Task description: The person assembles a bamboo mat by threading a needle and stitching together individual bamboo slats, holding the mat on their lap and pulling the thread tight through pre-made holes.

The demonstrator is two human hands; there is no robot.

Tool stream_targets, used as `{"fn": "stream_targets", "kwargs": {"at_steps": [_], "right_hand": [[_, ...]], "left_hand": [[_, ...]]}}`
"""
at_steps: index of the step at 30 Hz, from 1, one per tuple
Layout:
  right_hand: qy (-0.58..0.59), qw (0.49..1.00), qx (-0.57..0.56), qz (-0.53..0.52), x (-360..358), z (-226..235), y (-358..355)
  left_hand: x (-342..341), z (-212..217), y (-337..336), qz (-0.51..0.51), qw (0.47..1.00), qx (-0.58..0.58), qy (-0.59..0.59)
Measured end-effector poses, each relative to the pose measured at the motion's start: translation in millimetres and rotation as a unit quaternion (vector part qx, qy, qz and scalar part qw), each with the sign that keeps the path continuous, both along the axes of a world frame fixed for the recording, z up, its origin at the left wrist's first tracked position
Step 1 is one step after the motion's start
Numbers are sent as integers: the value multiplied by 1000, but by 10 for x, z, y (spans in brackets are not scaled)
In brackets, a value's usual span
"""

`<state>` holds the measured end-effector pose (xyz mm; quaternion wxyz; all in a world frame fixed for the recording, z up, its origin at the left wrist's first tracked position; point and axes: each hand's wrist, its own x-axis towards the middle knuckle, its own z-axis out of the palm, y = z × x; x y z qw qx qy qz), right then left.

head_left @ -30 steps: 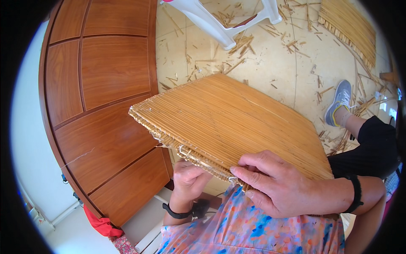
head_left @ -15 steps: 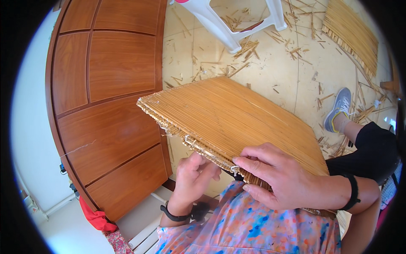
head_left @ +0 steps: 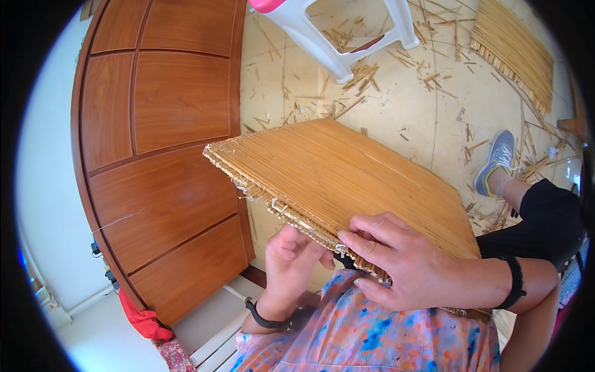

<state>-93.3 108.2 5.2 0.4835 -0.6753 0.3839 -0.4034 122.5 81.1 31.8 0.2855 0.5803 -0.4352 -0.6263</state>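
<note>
A stiff golden panel of straw stalks point(head_left: 334, 167) slants across my lap, laid in two layers at its near edge. White thread loops run along that edge, with a knot beside my right fingertips. My right hand point(head_left: 406, 260) grips the edge, fingers on top and thumb beneath. Just below the same edge, my left hand point(head_left: 291, 257) is curled with its fingertips drawn together against the panel's underside. What those fingertips hold, if anything, is hidden.
A wooden cabinet door point(head_left: 180, 99) stands at the left. A white plastic stool point(head_left: 331, 59) is at the top. Broken stalks litter the tiled floor. Another straw panel point(head_left: 517, 56) lies at the far right, beyond an outstretched leg with a grey shoe point(head_left: 496, 161).
My left hand has shifted slightly right along the underside of the edge. The right hand keeps its grip, and the panel has barely moved.
</note>
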Motion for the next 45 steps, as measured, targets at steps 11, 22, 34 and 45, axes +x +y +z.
{"fn": "stream_targets", "kwargs": {"at_steps": [11,22,34,45], "right_hand": [[-1,1000,3,-2,-6,-13,20],[-9,999,46,-12,-16,-7,25],[2,1000,26,15,-28,-36,-15],[25,999,11,21,-1,2,3]], "left_hand": [[21,10,-12,-20,1000,-6,-17],[54,-13,-74,-101,986,-107,-73],[109,-33,-114,-153,972,-117,-133],[227,-14,-223,-292,887,-261,-246]]}}
